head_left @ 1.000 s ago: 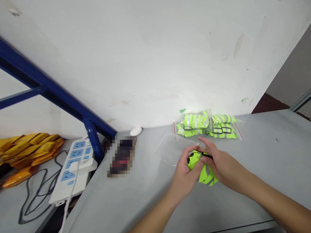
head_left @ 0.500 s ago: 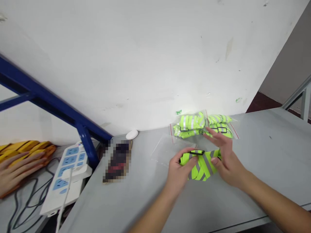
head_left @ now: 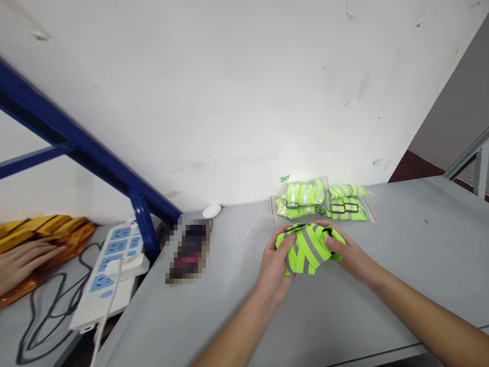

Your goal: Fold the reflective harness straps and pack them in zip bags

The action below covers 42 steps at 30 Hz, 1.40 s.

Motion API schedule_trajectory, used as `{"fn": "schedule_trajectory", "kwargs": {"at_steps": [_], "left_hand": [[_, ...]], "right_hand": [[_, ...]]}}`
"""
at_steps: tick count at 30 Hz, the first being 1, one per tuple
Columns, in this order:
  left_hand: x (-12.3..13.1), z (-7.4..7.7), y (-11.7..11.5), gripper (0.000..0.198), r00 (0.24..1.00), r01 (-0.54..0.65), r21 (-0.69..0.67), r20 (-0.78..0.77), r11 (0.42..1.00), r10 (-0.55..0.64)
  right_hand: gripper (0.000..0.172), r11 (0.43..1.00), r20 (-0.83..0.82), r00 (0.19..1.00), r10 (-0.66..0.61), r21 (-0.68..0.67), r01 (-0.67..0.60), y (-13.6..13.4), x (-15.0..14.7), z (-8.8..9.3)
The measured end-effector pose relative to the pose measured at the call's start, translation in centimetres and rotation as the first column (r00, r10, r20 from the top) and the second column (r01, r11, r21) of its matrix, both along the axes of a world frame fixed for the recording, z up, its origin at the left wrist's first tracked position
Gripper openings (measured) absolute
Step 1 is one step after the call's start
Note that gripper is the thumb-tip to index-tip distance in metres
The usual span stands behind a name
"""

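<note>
A folded neon-yellow reflective strap bundle (head_left: 307, 250) with grey stripes is held between both hands above the grey table. My left hand (head_left: 275, 262) grips its left end, thumb on top, close to a black buckle (head_left: 296, 227) that shows in part. On the other end, my right hand (head_left: 346, 250) closes with its thumb in front and its fingers mostly hidden behind. A clear plastic bag (head_left: 255, 235) lies flat on the table just behind my left hand. Farther back, several bagged reflective straps (head_left: 305, 194) are stacked against the wall.
To the left lie a pixelated phone-like object (head_left: 189, 252) and a white oval object (head_left: 212, 210). Beyond a blue metal frame (head_left: 143, 216) sit a white power strip (head_left: 110, 265) and cables. At far left, another person's hand (head_left: 26, 262) rests on orange-yellow material (head_left: 76, 237).
My right hand, raised with fingers spread before, has come down and closed on the right end of the strap bundle. The bundle is turned slightly, and its buckle shows less.
</note>
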<state>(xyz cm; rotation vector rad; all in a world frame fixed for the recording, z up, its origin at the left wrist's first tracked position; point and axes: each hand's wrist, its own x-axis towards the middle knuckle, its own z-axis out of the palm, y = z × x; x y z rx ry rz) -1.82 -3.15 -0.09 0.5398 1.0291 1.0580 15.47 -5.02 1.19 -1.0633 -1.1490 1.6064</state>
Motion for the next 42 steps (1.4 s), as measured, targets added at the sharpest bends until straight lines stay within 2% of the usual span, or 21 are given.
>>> {"fn": "schedule_trajectory", "kwargs": {"at_steps": [3,7,9,13,16,18,20,22,24,25,27,29,31,36,39,42], "left_hand": [[-0.3,-0.2,0.7,0.057,0.999,-0.022,0.003,0.036,1.0,0.022],[-1.0,-0.3,1.6,0.053,0.991,-0.106,0.016,0.079,0.994,0.105],[-1.4,-0.3,1.8,0.053,0.988,-0.14,0.013,0.071,0.99,0.139],[-1.8,-0.2,2.0,0.054,0.989,-0.144,0.054,0.031,0.988,0.143],[-1.9,-0.2,2.0,0.051,0.991,-0.133,0.088,0.016,0.987,0.132],[-1.9,-0.2,1.9,0.049,0.993,-0.121,0.1,0.004,0.988,0.122],[-1.9,-0.1,1.9,0.048,0.994,-0.106,0.109,-0.01,0.988,0.108],[-2.1,-0.1,2.0,0.048,0.996,-0.081,0.097,-0.017,0.992,0.083],[-2.3,-0.3,2.3,0.047,0.999,-0.039,0.067,0.001,0.997,0.039],[-2.5,-0.4,2.5,0.046,1.0,-0.011,0.052,0.02,0.999,0.01],[-2.8,-0.8,2.8,0.043,0.997,0.038,0.034,0.063,0.999,-0.04],[-2.9,-1.2,3.0,0.041,0.993,0.066,0.016,0.096,0.998,-0.067],[-2.9,-1.4,3.0,0.042,0.991,0.091,-0.006,0.101,0.996,-0.09],[-2.9,-0.9,2.7,0.044,0.99,0.136,0.004,0.043,0.991,-0.136],[-3.1,-0.6,2.8,0.04,0.989,0.145,0.02,0.039,0.989,-0.146],[-3.2,-0.6,2.8,0.038,0.984,0.166,0.017,0.066,0.986,-0.167]], "right_hand": [[0.046,0.996,0.027,1.0,0.003,0.092,-0.006,1.2,1.8,-0.1],[0.032,0.954,-0.04,0.97,-0.239,0.178,0.242,2.8,3.6,-0.5],[0.031,0.93,0.026,0.954,-0.298,0.235,0.284,2.9,3.7,-0.8],[0.044,0.906,0.187,0.953,-0.239,0.396,0.149,2.3,2.9,-1.0],[0.055,0.893,0.22,0.947,-0.235,0.433,0.121,1.8,2.3,-1.0],[0.061,0.884,0.289,0.937,-0.194,0.466,0.039,1.5,2.1,-0.9],[0.055,0.85,0.356,0.915,-0.189,0.527,-0.029,1.4,2.0,-0.8],[0.034,0.823,0.358,0.907,-0.223,0.568,-0.021,1.3,2.1,-0.6],[0.014,0.833,0.302,0.926,-0.228,0.553,0.025,1.5,2.5,-0.6],[0.01,0.849,0.266,0.939,-0.216,0.527,0.046,1.6,2.7,-0.6],[0.013,0.867,0.236,0.949,-0.208,0.494,0.067,1.9,3.2,-0.8],[0.016,0.857,0.268,0.93,-0.25,0.508,0.084,2.2,3.5,-1.1],[0.011,0.844,0.296,0.913,-0.282,0.53,0.089,2.4,3.4,-1.4],[0.017,0.904,0.279,0.952,-0.126,0.428,-0.006,2.2,2.8,-1.2],[0.009,0.9,0.189,0.969,-0.161,0.431,0.065,2.0,2.7,-0.9],[0.014,0.885,0.066,0.978,-0.198,0.442,0.149,1.8,2.7,-0.8]]}}
